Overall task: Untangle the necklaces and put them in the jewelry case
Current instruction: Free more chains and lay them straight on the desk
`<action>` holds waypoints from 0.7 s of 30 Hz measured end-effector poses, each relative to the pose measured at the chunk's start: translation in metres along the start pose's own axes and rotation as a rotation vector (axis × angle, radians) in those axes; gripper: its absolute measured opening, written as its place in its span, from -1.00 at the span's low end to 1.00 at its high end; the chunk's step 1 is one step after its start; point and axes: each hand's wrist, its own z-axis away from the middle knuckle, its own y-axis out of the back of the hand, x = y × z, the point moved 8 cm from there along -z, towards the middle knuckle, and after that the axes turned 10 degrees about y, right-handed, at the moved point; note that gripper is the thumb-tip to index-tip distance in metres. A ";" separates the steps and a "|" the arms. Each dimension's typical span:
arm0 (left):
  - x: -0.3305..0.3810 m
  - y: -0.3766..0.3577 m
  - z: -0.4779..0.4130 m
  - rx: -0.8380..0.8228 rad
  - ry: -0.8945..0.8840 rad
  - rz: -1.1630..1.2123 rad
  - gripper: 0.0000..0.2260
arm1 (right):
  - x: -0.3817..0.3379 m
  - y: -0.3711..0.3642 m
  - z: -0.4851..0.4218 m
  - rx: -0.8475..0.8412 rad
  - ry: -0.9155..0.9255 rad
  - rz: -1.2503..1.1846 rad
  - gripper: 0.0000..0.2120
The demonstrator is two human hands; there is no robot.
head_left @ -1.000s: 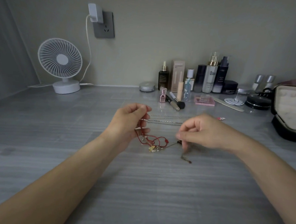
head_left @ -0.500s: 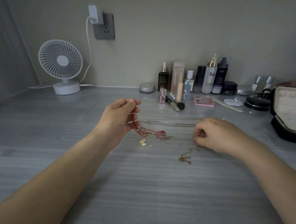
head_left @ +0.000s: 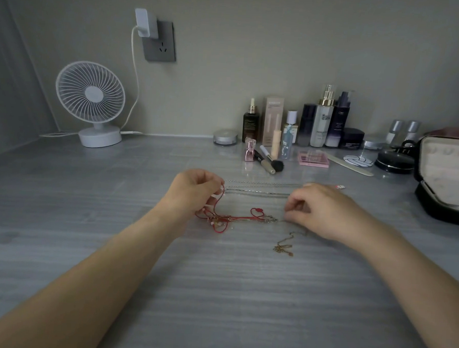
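A red cord necklace (head_left: pixel 236 217) lies tangled with a thin chain on the grey table. My left hand (head_left: pixel 195 190) pinches the red cord at its left end. My right hand (head_left: pixel 319 208) pinches the thin chain just right of the tangle. Two silver chains (head_left: pixel 257 188) lie stretched out straight behind the hands. A small gold chain (head_left: pixel 283 247) lies loose in front of my right hand. The open jewelry case (head_left: pixel 446 174), black outside with a cream lining, stands at the far right.
A white desk fan (head_left: pixel 91 102) stands at the back left, its cable running to a wall socket (head_left: pixel 158 41). Cosmetic bottles (head_left: pixel 321 117), a makeup brush (head_left: pixel 270 162), a pink palette (head_left: pixel 313 159) and a black compact (head_left: pixel 394 162) line the back.
My left hand dropped lower, nearer the table, still with the red cord. My right hand moved left again and closed on the chain by the tangle. The small yellow charm is no longer seen apart.
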 end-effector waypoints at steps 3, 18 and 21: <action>0.005 -0.003 0.001 0.078 -0.122 -0.197 -0.86 | -0.011 -0.015 -0.008 -0.049 0.033 -0.030 -0.92; 0.017 -0.072 0.035 -0.241 -0.463 -0.521 -0.79 | -0.037 -0.003 -0.009 0.025 0.163 -0.572 -0.78; 0.014 -0.067 0.030 -0.248 -0.381 -0.396 -0.83 | -0.036 0.001 -0.009 0.053 0.158 -0.644 -0.77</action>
